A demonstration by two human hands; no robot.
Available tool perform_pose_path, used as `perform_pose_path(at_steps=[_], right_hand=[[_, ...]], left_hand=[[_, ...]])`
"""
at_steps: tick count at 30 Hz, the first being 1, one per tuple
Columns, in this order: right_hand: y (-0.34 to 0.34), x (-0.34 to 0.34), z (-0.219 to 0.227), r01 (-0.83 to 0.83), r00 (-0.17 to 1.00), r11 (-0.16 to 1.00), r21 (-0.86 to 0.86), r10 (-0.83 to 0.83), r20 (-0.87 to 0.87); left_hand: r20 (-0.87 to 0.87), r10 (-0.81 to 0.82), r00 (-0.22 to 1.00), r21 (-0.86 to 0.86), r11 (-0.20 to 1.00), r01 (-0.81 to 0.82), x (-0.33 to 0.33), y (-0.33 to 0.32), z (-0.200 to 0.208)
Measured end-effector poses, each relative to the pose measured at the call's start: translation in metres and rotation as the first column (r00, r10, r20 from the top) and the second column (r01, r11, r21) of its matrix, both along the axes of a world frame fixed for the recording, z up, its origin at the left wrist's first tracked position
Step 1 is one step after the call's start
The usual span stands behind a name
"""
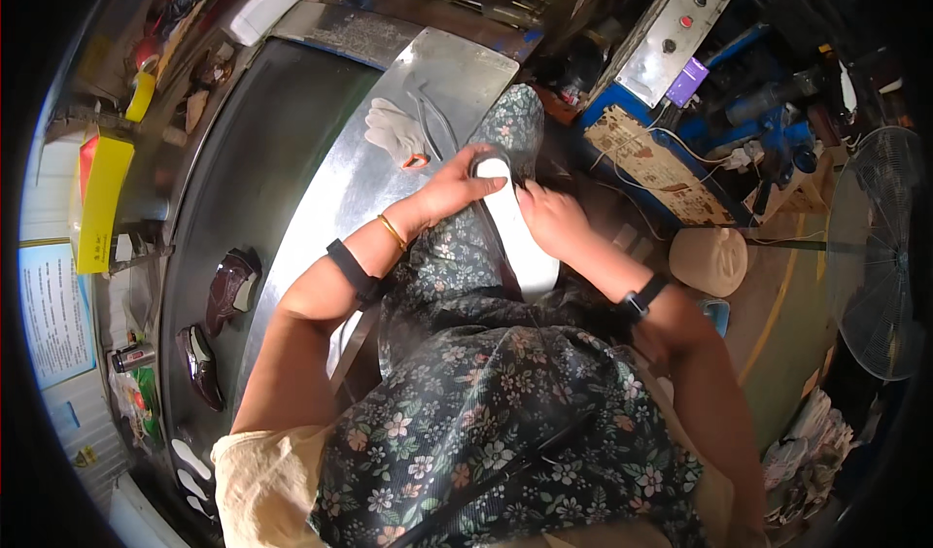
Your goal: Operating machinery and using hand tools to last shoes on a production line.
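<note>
Over my lap, a dark-edged shoe [518, 242] lies with a long white sole-shaped face turned up. My left hand [459, 187] is closed round its far end, the thumb pressed on the white surface. On the right edge rests my right hand [556, 220], fingers bent and closed against the shoe; its fingertips are partly hidden. Beyond my left hand, a pale work glove [394, 130] lies on the metal table, with orange-handled scissors [416, 160] close by.
Left of the metal table [321, 184] runs a dark conveyor belt [267, 120] carrying two dark red shoes [231, 291] and several white insoles [191, 459]. A blue machine with a button panel [671, 43] stands far right. Nearer are a beige roll [708, 261] and a fan [880, 252].
</note>
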State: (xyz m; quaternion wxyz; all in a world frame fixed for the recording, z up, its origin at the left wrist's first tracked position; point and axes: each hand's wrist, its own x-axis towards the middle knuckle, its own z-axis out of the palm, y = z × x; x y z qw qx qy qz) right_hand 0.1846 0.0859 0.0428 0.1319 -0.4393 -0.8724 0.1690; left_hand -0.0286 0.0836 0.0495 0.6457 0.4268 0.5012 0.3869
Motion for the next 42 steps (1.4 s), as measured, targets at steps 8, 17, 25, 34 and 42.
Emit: perform_pose_path(at_steps=[8, 17, 25, 34, 42], right_hand=[[-0.010, -0.021, -0.006, -0.277, 0.520, 0.525, -0.805, -0.623, -0.585], [-0.026, -0.075, 0.009, -0.013, 0.883, 0.881, -0.473, -0.212, -0.419], [-0.034, -0.062, -0.015, 0.066, 0.790, 0.896, -0.439, -0.315, -0.526], [0.075, -0.061, 0.019, 0.016, 0.715, 0.436, -0.900, -0.634, -0.295], [0.081, -0.122, -0.001, 0.096, 0.969, 0.963, -0.253, -0.149, -0.199]], left_hand=[[-0.005, 0.549, 0.836, -0.125, 0.829, -0.546, 0.013, -0.010, 0.006], [-0.990, 0.079, -0.113, 0.046, 0.961, 0.272, -0.011, -0.041, 0.036], [-0.749, 0.432, 0.503, 0.377, 0.901, -0.213, 0.019, -0.091, -0.016], [0.358, 0.468, 0.808, -0.360, 0.868, -0.343, -0.023, 0.022, 0.008], [-0.590, 0.328, 0.738, 0.221, 0.945, -0.243, -0.022, 0.021, -0.005]])
